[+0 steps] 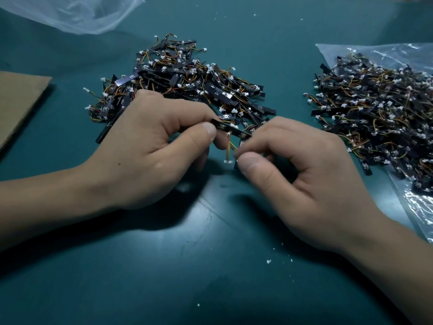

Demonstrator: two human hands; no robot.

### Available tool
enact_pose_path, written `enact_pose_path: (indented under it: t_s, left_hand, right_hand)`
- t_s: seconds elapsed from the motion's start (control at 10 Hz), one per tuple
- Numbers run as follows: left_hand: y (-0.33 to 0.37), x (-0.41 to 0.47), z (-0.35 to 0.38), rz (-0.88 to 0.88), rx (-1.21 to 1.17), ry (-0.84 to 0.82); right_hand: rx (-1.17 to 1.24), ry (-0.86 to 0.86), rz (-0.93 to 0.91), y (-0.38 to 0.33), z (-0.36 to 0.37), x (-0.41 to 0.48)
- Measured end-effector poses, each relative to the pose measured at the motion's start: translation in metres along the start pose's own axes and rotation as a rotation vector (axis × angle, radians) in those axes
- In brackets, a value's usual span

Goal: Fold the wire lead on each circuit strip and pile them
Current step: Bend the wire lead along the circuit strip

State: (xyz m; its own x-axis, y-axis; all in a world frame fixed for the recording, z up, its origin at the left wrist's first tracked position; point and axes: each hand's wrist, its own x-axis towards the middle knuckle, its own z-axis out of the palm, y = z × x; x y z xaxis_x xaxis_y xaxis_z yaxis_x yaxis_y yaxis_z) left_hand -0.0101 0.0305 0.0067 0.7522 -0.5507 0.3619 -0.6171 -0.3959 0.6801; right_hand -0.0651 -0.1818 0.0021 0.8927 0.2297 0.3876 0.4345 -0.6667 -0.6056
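Thin black circuit strip (230,129) pinched by left hand (150,146) and right hand (304,174), just before tangled strip heap (182,78); orange-yellow wire lead (227,148) should be bent flat, gently.

One view was recorded. The head-worn wide-angle camera faced forward and steeply down onto the table (187,289) at close range. The left hand (150,146) sat toward 9 o'clock of frame centre and the right hand (300,174) toward 4 o'clock, both pinching a circuit strip (230,130) at centre.
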Motion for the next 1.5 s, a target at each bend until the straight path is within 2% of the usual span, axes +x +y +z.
enact_pose_path:
  t_s: [0.1, 0.2, 0.3, 0.5, 0.6, 0.8, 1.2, 1.5]
  left_hand:
    - [-0.0046, 0.0040, 0.0038, -0.021, 0.020, 0.028]
    - [-0.0061, 0.0035, 0.0023, 0.017, 0.009, 0.014]
    - [-0.0077, 0.0049, 0.0023, 0.061, 0.127, -0.002]
    - [-0.0025, 0.0045, 0.0012, 0.058, 0.117, -0.018]
    - [-0.0016, 0.0053, 0.0021, 0.079, 0.190, -0.026]
    - [0.0003, 0.0037, 0.0006, 0.083, 0.138, -0.007]
    - [0.0009, 0.0033, -0.0003, 0.124, 0.135, 0.024]
    - [-0.0010, 0.0043, 0.0003, 0.141, 0.134, -0.042]
  right_hand:
    - [0.020, 0.079, 0.094, 0.0014, -0.0003, 0.0011]
    - [0.060, 0.037, 0.100, -0.0002, -0.0016, 0.0022]
    - [0.023, -0.019, 0.039, -0.0002, -0.0012, 0.0030]
    - [0.050, -0.031, 0.019, 0.0011, -0.0029, 0.0015]
    - [0.021, -0.048, -0.003, 0.0001, -0.0017, 0.0012]
    - [0.050, -0.009, 0.060, 0.0010, -0.0008, 0.0011]
    - [0.060, -0.083, 0.099, -0.0005, -0.0011, 0.0031]
    - [0.041, -0.040, 0.010, -0.0001, -0.0032, 0.0012]
